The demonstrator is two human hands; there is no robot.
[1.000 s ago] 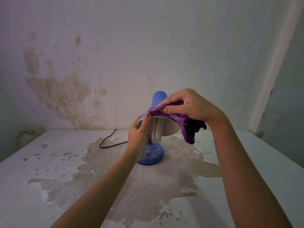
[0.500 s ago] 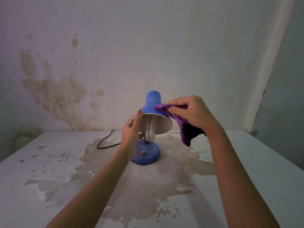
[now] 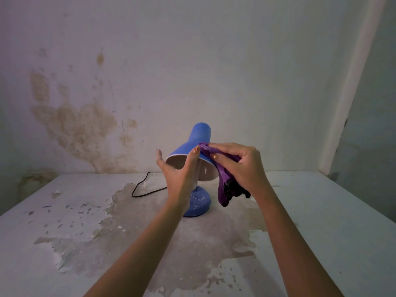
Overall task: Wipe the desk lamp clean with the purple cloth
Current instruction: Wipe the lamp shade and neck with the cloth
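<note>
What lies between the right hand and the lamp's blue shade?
The purple cloth: the right hand presses it against the shade, as the head view shows.

No writing, label, brand mark or number can be read anywhere in view. The blue desk lamp (image 3: 192,144), the purple cloth (image 3: 222,179), the peeling tabletop (image 3: 64,232) and the stained wall (image 3: 214,61) all show plain surfaces with no lettering or signs.
</note>
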